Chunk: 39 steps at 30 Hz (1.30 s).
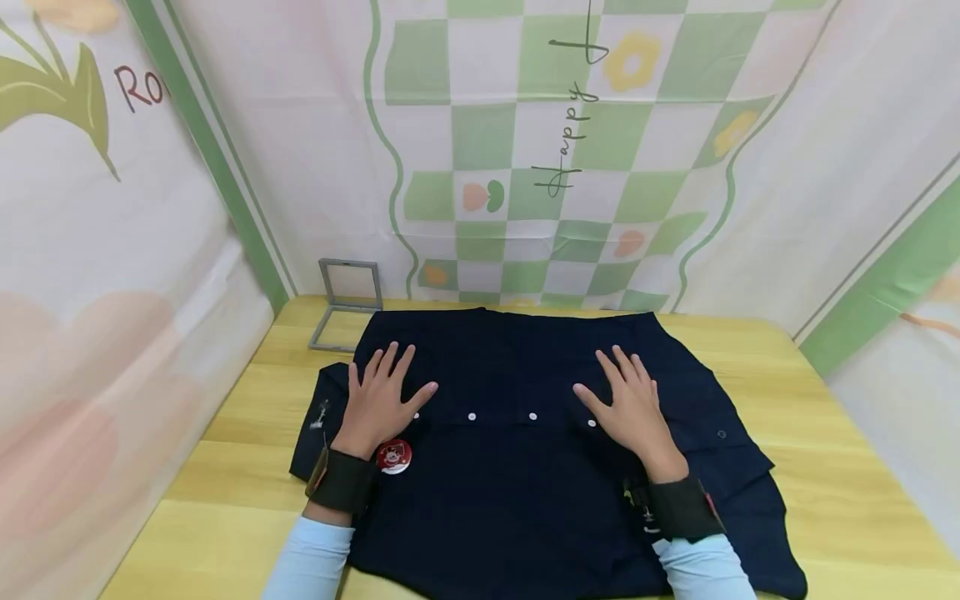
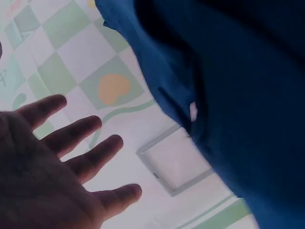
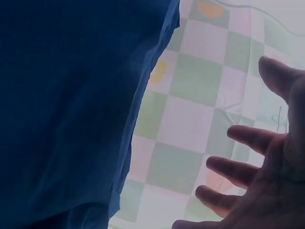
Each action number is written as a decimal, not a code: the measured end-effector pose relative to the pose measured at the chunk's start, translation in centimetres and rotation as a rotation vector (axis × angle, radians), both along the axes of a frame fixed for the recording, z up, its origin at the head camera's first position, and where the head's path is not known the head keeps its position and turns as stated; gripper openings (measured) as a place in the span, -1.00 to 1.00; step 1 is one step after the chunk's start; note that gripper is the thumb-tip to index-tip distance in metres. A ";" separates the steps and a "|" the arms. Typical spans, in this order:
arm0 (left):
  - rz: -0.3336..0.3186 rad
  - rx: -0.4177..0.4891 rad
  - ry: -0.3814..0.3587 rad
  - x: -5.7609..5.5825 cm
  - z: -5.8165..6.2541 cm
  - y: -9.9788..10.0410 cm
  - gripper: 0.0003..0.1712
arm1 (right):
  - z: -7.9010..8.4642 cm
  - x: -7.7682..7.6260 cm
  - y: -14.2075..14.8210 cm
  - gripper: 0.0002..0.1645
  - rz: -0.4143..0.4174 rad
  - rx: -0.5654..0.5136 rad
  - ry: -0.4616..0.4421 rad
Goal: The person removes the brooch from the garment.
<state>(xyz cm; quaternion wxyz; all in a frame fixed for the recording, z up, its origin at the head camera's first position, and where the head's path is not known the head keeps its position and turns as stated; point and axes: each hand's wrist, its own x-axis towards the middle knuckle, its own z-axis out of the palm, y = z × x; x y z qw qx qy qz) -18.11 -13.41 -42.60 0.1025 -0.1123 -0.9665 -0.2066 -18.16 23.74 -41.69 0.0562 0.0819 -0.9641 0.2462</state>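
Note:
A dark navy garment with a row of small white buttons lies spread over the table, some of its edges folded in. Fingers spread and straight, my left hand is over its left part, beside a round red badge. My right hand is over the right part near the end button, its fingers also spread. Neither hand grips anything. The left wrist view has the left hand beside dark blue cloth. In the right wrist view, the right hand is apart from the cloth.
A grey hinged frame stands at the table's back left corner, close to the garment. Behind the wooden table hangs a curtain with green checks and flowers. More printed cloth hangs along both sides. Each wrist wears a black band.

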 end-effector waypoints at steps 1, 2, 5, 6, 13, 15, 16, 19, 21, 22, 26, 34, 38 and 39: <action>-0.005 -0.003 0.025 -0.1 0.2 0.0 -0.17 | 0.1 -0.1 -0.1 -0.06 0.005 -0.001 0.009; -0.012 -0.006 0.048 -0.1 0.4 0.0 -0.18 | 0.2 -0.3 -0.2 -0.07 0.011 -0.005 0.018; -0.029 -0.035 0.111 -0.2 1.1 -0.4 -0.21 | 0.6 -0.8 -0.5 -0.09 0.037 -0.007 0.048; -0.034 -0.049 0.126 -0.2 1.3 -0.6 -0.21 | 0.8 -0.9 -0.7 -0.10 0.049 -0.010 0.058; -0.021 -0.165 0.189 0.7 2.1 -2.3 -0.22 | 1.6 -1.6 -2.9 -0.17 0.144 -0.066 0.075; -0.027 -0.175 0.186 1.3 2.0 -2.7 -0.24 | 1.6 -1.7 -3.9 -0.19 0.174 -0.076 0.073; -0.035 -0.173 0.178 1.6 1.9 -2.9 -0.25 | 1.5 -1.7 -4.3 -0.20 0.191 -0.082 0.070; -0.073 -0.148 0.133 2.6 1.7 -3.0 -0.28 | 1.3 -1.7 -5.8 -0.24 0.243 -0.081 0.069; -0.107 -0.120 0.093 3.2 1.5 -3.0 -0.31 | 1.0 -1.6 -6.8 -0.27 0.288 -0.080 0.069; -0.123 -0.107 0.076 3.4 1.4 -3.0 -0.32 | 1.0 -1.5 -7.4 -0.28 0.311 -0.080 0.069; -0.168 -0.086 0.033 4.2 1.1 -2.9 -0.37 | 0.6 -1.2 -9.5 -0.32 0.393 -0.080 0.065; -0.244 -0.103 0.000 4.3 1.0 -2.7 -0.45 | 0.1 -0.8 -12.5 -0.39 0.500 -0.073 0.037; -0.250 -0.111 -0.020 4.2 0.9 -2.9 -0.50 | 0.2 -0.8 -13.8 -0.43 0.550 -0.073 0.022; -0.251 -0.117 -0.023 4.1 0.9 -3.0 -0.52 | 0.2 -0.8 -14.2 -0.44 0.562 -0.071 0.023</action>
